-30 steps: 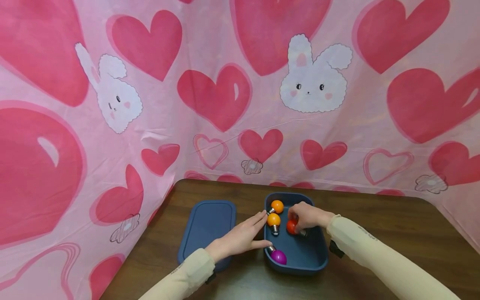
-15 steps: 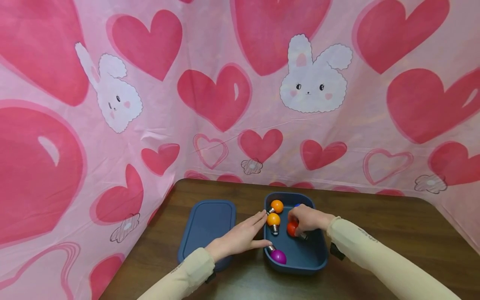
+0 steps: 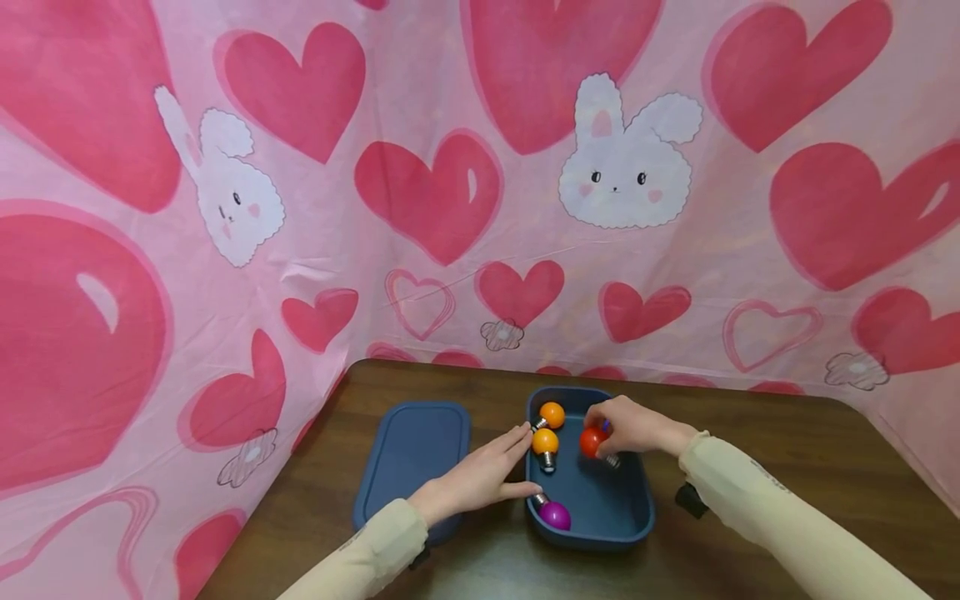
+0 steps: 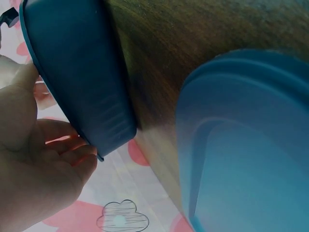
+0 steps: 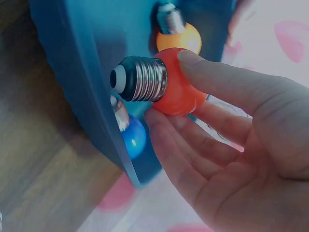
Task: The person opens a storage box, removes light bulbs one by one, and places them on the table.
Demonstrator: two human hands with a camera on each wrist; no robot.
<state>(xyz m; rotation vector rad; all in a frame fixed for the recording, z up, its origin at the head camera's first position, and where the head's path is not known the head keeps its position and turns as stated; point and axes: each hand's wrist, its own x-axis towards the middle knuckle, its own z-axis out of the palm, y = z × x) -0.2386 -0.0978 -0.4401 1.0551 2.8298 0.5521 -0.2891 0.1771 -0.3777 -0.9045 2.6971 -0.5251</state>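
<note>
A red light bulb with a metal screw base is pinched between thumb and fingers of my right hand, over the dark blue box. My left hand rests on the box's left rim, its fingers extended and thumb spread apart. Inside, along the left wall, lie two orange bulbs, the nearer orange bulb and the farther orange bulb. A purple bulb lies at the near left corner. One blue bulb lies by the opposite wall, mostly hidden behind my right hand in the head view.
Left of the box, a flat blue lid lies on the brown wooden table. A pink cloth with hearts and rabbits hangs behind and to the left of the table.
My right hand has lifted the red bulb slightly, moving it a little to the right and away from me. The left hand keeps its place on the rim.
</note>
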